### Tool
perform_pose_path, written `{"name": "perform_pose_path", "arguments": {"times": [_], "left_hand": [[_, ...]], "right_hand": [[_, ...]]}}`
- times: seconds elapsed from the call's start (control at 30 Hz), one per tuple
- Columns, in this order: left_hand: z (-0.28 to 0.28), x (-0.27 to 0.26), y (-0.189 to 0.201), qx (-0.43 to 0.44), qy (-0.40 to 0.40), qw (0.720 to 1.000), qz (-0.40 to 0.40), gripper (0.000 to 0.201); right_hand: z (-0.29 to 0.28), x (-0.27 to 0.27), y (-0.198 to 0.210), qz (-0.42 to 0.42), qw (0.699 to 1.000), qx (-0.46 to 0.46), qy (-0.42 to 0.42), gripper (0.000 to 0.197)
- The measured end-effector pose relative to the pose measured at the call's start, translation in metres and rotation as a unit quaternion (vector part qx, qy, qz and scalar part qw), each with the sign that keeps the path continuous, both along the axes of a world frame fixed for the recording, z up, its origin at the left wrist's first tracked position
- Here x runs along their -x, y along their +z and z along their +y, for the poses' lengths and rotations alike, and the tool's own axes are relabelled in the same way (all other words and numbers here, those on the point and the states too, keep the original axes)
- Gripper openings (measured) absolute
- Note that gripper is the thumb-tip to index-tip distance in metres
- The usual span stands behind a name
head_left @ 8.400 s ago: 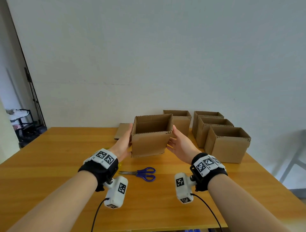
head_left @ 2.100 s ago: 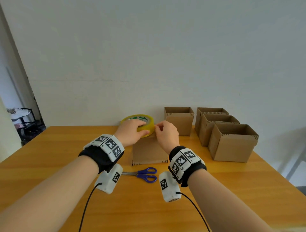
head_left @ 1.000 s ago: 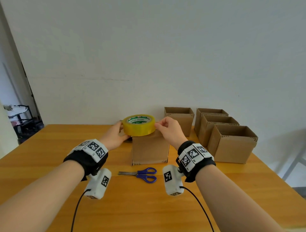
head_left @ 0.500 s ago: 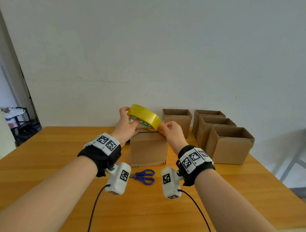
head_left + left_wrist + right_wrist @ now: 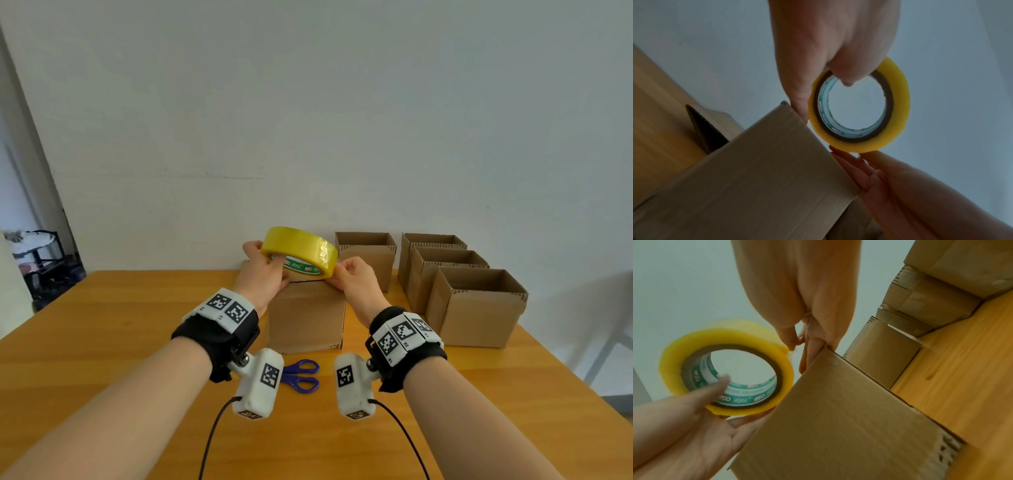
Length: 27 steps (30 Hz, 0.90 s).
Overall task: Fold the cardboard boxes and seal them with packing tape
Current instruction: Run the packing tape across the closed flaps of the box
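Holding a yellow tape roll (image 5: 298, 248) tilted just above the closed box (image 5: 306, 317), the person has both hands raised over the table (image 5: 102, 325). Roll's inner core carries a green-and-white printed label w/ small logos and lettering; too small and blurred to read in any view. Wrist bands on both forearms show black-and-white square marker codes, as do the white camera pods hanging under each wrist; no readable words there.

Left hand (image 5: 263, 274): fingers curled round the roll's near-left side, one fingertip hooked into the core, thumb on the outer yellow face. In the left wrist view the roll (image 5: 859, 105) is seen edge-through, w/ wall visible through the hole, and the hand (image 5: 830, 40) grips the rim at top.

Right hand (image 5: 352, 281): thumb and forefinger pressed together at the roll's right edge, pinching what looks like the tape's loose end. Right wrist view shows that pinch (image 5: 797, 331) right beside the roll (image 5: 725, 366) and just above the box's top corner (image 5: 838, 410); remaining fingers lie along the box's upper edge.

Box sits upright mid-table, flaps folded shut on top, corrugated edge showing at the bottom. Blue-handled scissors (image 5: 301, 375) lie on the table just in front of it, partly hidden by the wrist pods. Four open-topped boxes (image 5: 476, 305) stand to the right and behind, near the wall, close together.
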<state>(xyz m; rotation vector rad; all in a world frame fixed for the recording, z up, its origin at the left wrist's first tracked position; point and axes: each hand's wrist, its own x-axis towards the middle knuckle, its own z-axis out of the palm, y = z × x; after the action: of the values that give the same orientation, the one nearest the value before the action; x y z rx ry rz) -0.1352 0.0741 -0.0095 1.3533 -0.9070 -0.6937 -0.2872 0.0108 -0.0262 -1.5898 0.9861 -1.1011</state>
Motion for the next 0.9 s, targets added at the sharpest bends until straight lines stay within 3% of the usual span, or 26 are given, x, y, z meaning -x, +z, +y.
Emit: {"name": "perform_pose_path", "arguments": {"times": [0.07, 0.1, 0.2, 0.37, 0.57, 0.7, 0.8, 0.9], "left_hand": [[-0.004, -0.002, -0.007, -0.020, 0.022, 0.999, -0.035, 0.056], [-0.006, -0.004, -0.009, -0.025, 0.025, 0.999, -0.041, 0.057], [-0.011, -0.004, -0.008, -0.018, 0.010, 1.000, 0.008, 0.020], [-0.019, -0.009, -0.008, 0.003, 0.040, 0.998, 0.057, 0.039], [-0.019, -0.007, -0.010, 0.005, 0.046, 0.998, 0.051, 0.038], [-0.015, 0.001, -0.006, -0.008, 0.037, 0.999, 0.015, 0.030], [-0.009, 0.007, -0.002, 0.014, 0.026, 0.998, 0.050, 0.022], [-0.008, 0.006, -0.001, 0.024, 0.029, 0.997, 0.069, 0.027]], "right_hand": [[-0.001, 0.001, -0.001, 0.009, 1.000, 0.005, -0.001, 0.011], [-0.001, 0.002, -0.001, 0.015, 1.000, 0.010, 0.000, 0.010], [-0.001, 0.006, -0.002, 0.017, 1.000, 0.023, 0.012, 0.011], [0.000, 0.006, 0.001, 0.022, 0.999, 0.023, 0.035, 0.013], [-0.005, 0.015, 0.003, -0.154, 0.977, -0.119, 0.087, 0.013], [-0.005, 0.019, 0.002, -0.205, 0.959, -0.170, 0.095, 0.024], [-0.005, 0.019, 0.006, -0.207, 0.955, -0.177, 0.114, 0.025], [-0.008, 0.020, 0.007, -0.236, 0.946, -0.195, 0.108, 0.029]]}}
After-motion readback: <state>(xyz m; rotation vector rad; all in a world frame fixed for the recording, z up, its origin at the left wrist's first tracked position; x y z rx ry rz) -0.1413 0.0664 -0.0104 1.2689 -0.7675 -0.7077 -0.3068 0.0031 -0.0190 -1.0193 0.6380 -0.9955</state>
